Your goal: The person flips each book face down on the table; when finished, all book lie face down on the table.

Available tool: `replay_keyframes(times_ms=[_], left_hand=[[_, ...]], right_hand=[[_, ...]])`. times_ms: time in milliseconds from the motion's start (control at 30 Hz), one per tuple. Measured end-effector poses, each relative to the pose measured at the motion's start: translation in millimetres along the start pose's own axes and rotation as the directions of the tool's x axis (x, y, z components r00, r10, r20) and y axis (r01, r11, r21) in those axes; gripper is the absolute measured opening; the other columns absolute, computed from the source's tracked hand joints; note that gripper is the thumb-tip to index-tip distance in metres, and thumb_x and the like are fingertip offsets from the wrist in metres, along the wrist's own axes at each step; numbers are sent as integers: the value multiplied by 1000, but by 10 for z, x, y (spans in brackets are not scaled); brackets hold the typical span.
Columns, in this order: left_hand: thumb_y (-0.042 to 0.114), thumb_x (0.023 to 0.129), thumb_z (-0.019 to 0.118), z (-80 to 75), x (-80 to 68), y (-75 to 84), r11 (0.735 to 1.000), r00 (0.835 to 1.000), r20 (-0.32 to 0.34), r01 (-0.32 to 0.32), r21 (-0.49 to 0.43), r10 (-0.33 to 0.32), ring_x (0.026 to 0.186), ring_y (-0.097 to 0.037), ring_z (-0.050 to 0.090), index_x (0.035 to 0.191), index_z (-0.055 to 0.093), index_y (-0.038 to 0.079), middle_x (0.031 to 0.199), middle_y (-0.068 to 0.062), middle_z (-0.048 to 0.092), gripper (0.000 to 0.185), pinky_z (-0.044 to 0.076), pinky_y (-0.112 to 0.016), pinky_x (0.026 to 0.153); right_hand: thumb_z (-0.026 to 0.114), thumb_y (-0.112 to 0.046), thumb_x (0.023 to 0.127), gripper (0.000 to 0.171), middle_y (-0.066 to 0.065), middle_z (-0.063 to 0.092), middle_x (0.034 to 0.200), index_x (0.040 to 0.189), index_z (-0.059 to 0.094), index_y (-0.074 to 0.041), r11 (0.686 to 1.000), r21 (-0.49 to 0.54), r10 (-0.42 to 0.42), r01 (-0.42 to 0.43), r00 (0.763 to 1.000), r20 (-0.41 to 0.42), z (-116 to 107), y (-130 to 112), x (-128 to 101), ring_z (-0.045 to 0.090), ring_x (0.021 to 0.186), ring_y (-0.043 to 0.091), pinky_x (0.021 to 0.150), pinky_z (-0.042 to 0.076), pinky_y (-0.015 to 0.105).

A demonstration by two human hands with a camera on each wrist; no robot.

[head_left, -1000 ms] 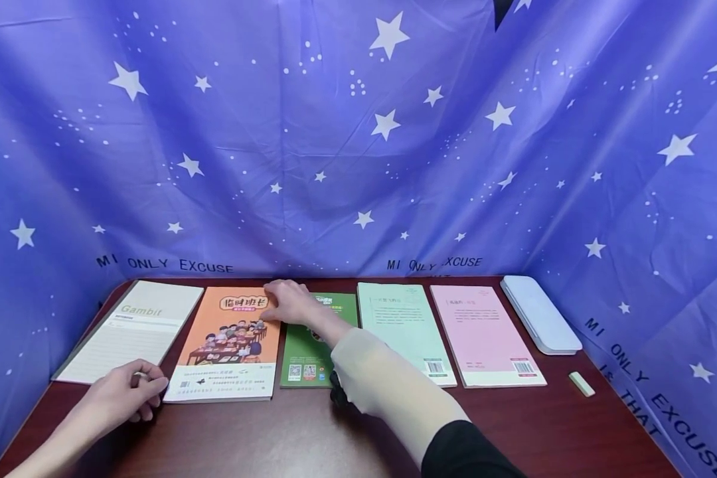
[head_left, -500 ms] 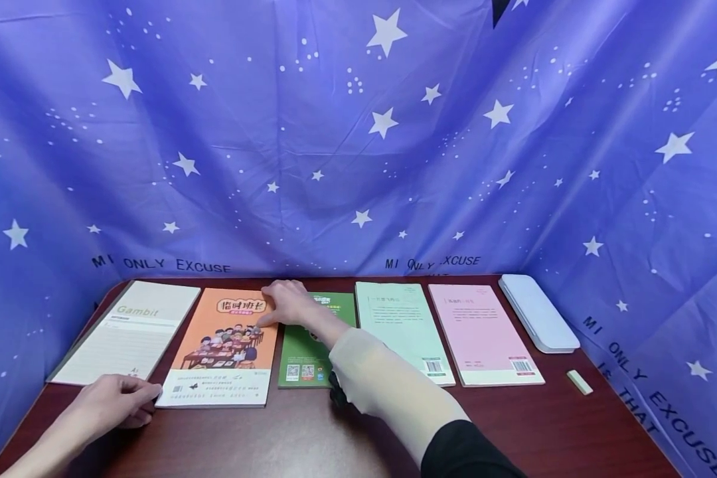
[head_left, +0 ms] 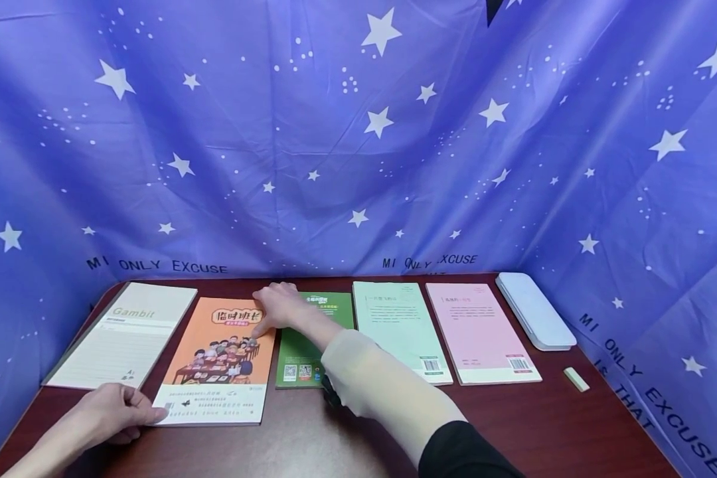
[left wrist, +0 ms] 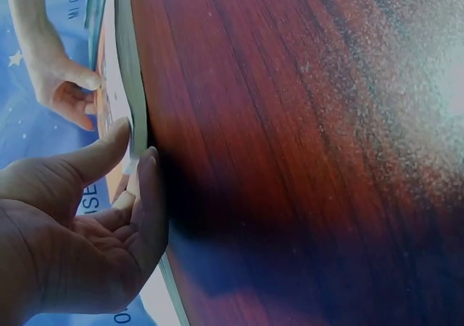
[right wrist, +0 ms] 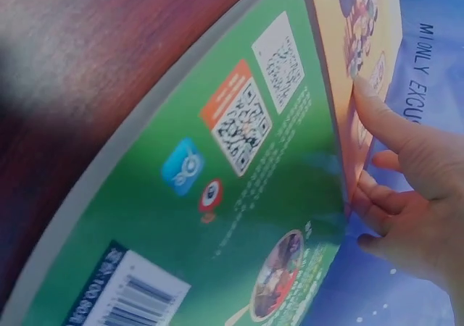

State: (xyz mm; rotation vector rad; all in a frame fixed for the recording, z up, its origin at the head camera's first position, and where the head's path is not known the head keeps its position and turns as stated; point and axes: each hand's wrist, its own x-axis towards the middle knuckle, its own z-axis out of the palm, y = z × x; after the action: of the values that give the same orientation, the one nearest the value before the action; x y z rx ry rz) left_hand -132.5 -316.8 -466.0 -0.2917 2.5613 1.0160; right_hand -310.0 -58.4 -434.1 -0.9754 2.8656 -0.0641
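While the head camera is showing the whole row of books on the dark red table (head_left: 514,431), the wrist cameras are giving close detail that it lacks. The left wrist view is showing the left hand (left wrist: 87,224) pinching the near corner of the orange book (left wrist: 119,123), thumb on the cover and a finger against the page edge beside the tabletop. From the head view that left hand (head_left: 116,413) is lying at the orange book's (head_left: 221,362) near left corner. The right wrist view is showing the right hand (right wrist: 413,195) with its thumb pressing down on the orange cover (right wrist: 362,29) and the other fingers curling at the book's far edge; the head view is showing the same right hand (head_left: 281,307) at the far right corner.

The orange book is lying flat, second from the left, between a cream notebook (head_left: 122,335) and a green book (head_left: 311,345), overlapping the green one's left edge. Its cover is carrying a cartoon of children at desks and a white strip along the near end. A pale green book (head_left: 400,328), a pink book (head_left: 480,332), a white case (head_left: 534,312) and an eraser (head_left: 576,379) are lying further right.
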Motion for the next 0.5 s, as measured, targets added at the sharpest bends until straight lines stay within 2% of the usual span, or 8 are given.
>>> replay_keyframes(times_ms=[100, 200, 367, 500], left_hand=[[32, 80, 88, 0, -4, -29, 1000, 1000, 12, -3, 0, 3, 60, -10, 60, 74, 71, 8, 62, 6, 61, 30, 56, -25, 54], [33, 79, 89, -8, -12, -62, 1000, 999, 30, -16, 4, 16, 59, -9, 60, 73, 70, 9, 60, 6, 60, 31, 56, -24, 53], [32, 80, 88, -25, -14, -93, 999, 997, 54, -48, 10, 48, 59, -9, 59, 73, 69, 9, 61, 6, 59, 31, 55, -24, 53], [33, 83, 86, -60, -11, -116, 994, 989, 100, -113, -2, 113, 59, -9, 59, 73, 68, 9, 61, 7, 58, 33, 55, -24, 52]], right_hand=[[89, -59, 71, 51, -9, 54, 82, 85, 58, -21, 1000, 0, 28, -28, 1000, 9, 1, -27, -7, 53, 85, 13, 79, 39, 29], [89, -63, 68, 54, -10, 54, 82, 82, 55, -23, 999, -3, 49, -49, 999, 22, 16, -42, -16, 52, 85, 13, 78, 37, 28], [90, -65, 63, 57, -10, 55, 89, 85, 56, -25, 998, -8, 67, -66, 998, 18, 43, -56, -24, 51, 93, 12, 79, 39, 27], [91, -64, 62, 59, -9, 57, 98, 94, 61, -24, 997, 19, 70, -70, 997, 12, 53, -48, -35, 51, 97, 11, 81, 41, 26]])
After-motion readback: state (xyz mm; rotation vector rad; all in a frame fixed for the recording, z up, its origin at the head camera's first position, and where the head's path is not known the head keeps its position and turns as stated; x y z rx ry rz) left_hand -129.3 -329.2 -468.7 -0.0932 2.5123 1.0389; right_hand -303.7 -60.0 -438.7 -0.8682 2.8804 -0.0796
